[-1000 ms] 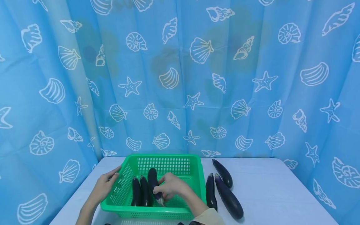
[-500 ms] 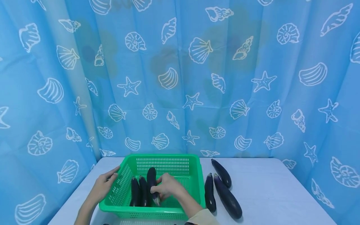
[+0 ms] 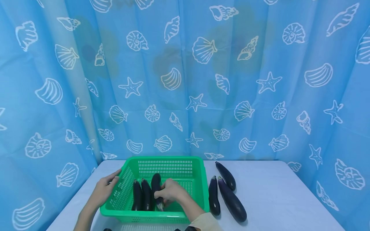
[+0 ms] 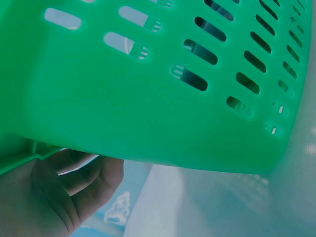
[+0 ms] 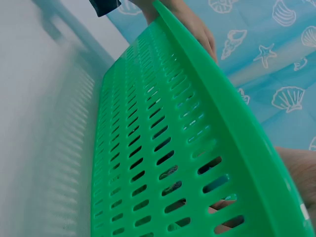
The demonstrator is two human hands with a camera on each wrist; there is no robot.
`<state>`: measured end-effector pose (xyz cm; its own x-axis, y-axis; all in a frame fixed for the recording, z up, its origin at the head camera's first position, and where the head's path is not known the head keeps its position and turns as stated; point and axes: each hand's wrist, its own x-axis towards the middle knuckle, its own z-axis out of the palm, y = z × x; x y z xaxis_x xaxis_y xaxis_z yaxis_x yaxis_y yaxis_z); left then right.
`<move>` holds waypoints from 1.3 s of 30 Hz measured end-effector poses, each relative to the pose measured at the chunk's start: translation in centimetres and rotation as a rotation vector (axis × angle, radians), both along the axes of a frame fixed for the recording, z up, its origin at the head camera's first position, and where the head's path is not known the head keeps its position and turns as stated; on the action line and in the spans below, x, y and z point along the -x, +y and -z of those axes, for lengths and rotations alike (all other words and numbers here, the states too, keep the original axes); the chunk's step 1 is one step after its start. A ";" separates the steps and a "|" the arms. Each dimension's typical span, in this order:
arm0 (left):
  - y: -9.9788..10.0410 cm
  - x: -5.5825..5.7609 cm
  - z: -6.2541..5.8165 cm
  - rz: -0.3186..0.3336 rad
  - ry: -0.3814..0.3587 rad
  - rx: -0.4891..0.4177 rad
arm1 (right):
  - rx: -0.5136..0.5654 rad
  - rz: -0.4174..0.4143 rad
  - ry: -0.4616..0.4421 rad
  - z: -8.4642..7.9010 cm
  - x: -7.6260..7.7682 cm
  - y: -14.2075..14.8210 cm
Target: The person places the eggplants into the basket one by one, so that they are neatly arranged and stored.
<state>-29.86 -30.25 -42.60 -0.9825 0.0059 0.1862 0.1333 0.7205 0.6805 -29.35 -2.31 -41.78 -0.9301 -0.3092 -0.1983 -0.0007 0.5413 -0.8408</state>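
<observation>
My right hand [image 3: 171,191] reaches into a green plastic basket [image 3: 156,213] and grips an eggplant [image 3: 156,182] between thumb and fingers, its pale stem end toward me. Two more eggplants, a left one [image 3: 137,195] and a middle one [image 3: 147,196], lie side by side in the basket, just left of the held one. At the basket's left rim, my left hand [image 3: 104,189] holds on, its fingers [image 4: 94,180] curled at the rim's underside in the left wrist view. The slotted wall [image 5: 148,133] hides most of my right hand in the right wrist view.
Right of the basket, three eggplants lie on the white table [image 3: 274,199]: a short one [image 3: 214,196] near the basket wall, a large one [image 3: 232,200], and one farther back [image 3: 226,175]. A blue seashell-print curtain [image 3: 185,80] hangs behind and at both sides.
The held eggplant's stem end has swung left, bringing it nearly parallel with the two beside it. My right hand has moved slightly left with it; my left hand keeps its hold on the rim.
</observation>
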 end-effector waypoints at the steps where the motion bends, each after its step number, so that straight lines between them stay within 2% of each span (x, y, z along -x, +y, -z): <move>1: 0.0 0.0 0.0 -0.002 -0.003 0.001 | 0.002 -0.001 -0.006 0.0 0.0 0.0; 12: -0.2 0.1 0.1 -0.014 -0.011 0.000 | 0.018 -0.025 -0.044 -0.2 0.0 0.0; 20: -0.1 0.1 0.2 -0.011 -0.018 0.003 | -0.011 -0.035 -0.049 -0.1 0.0 0.0; 28: 0.1 0.0 0.1 -0.012 -0.021 0.002 | -0.066 -0.059 -0.031 0.1 0.4 0.1; 39: 0.0 -0.1 0.0 -0.015 -0.026 -0.010 | -0.079 -0.054 -0.003 0.3 0.4 0.0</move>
<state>-29.74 -30.22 -42.56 -0.9869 -0.0104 0.1610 0.1052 0.7153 0.6908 -29.75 -2.29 -42.10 -0.9117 -0.3424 -0.2272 -0.0290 0.6050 -0.7957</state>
